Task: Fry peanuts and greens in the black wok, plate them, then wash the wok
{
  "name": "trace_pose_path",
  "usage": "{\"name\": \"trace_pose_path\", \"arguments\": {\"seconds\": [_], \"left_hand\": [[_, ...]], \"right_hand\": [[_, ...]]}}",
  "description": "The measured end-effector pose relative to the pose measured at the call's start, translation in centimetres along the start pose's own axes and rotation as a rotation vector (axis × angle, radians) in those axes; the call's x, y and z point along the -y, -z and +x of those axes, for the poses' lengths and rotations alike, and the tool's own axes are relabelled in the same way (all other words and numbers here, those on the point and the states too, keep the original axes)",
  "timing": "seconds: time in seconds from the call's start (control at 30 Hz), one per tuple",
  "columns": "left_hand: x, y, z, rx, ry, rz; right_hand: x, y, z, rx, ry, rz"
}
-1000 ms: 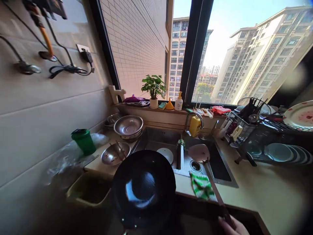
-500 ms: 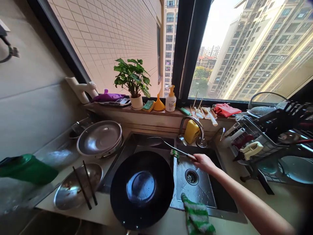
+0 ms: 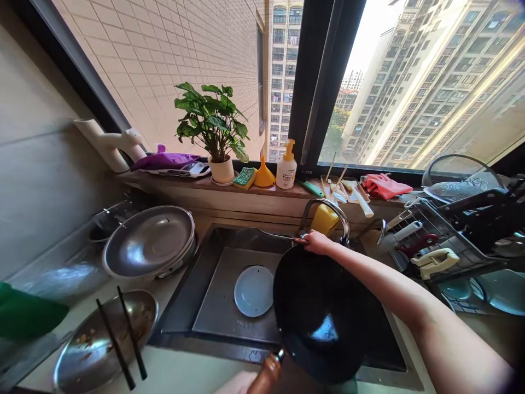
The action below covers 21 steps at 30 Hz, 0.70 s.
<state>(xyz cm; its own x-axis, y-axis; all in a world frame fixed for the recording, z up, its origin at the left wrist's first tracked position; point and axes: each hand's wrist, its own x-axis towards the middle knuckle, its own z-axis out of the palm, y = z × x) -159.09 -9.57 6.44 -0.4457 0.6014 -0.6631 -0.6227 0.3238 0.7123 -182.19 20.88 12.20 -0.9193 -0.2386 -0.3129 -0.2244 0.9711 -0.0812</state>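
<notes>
My left hand (image 3: 235, 383), partly cut off by the bottom edge, is closed at the wooden handle of a black wok (image 3: 303, 306). The wok is tilted over the right side of the sink (image 3: 205, 323) and hides the drain. My right hand (image 3: 318, 242) grips the handle of a long metal spatula (image 3: 274, 236), close to the curved tap (image 3: 346, 224) and above the wok's far rim. The spatula's dark head points left over the back of the sink. A pale blue dish (image 3: 252, 293) lies in the sink's left part.
To the left stand stacked metal pans (image 3: 151, 243) and a metal bowl (image 3: 135, 306) with food scraps, black chopsticks (image 3: 131, 334) lying across it. The sill holds a potted plant (image 3: 215, 123), a sponge (image 3: 245, 178) and a pump bottle (image 3: 286, 169). A dish rack (image 3: 455, 230) stands right.
The wok has swung right over the drain, uncovering the pale blue dish. My right hand with the spatula has moved up and left towards the tap. My left hand has come into view.
</notes>
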Motion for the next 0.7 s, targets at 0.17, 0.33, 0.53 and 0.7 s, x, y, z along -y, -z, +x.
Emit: {"name": "trace_pose_path", "arguments": {"seconds": [0.17,0.33,0.53,0.7], "left_hand": [[-1.8,-1.5,4.8,0.149,0.051,0.052],[-2.0,-2.9,8.1,0.191,0.133,0.017],[-1.4,-4.7,12.9,0.162,0.298,-0.031],[-2.0,-5.6,15.1,0.126,0.362,0.132]], "right_hand": [[-1.0,0.0,0.5,0.014,-0.085,-0.025],[0.0,3.4,-1.0,-0.121,-0.086,-0.001],[0.2,1.3,-7.5,-0.202,0.009,0.3],[-5.3,-6.4,-10.7,-0.153,-0.145,0.493]]}}
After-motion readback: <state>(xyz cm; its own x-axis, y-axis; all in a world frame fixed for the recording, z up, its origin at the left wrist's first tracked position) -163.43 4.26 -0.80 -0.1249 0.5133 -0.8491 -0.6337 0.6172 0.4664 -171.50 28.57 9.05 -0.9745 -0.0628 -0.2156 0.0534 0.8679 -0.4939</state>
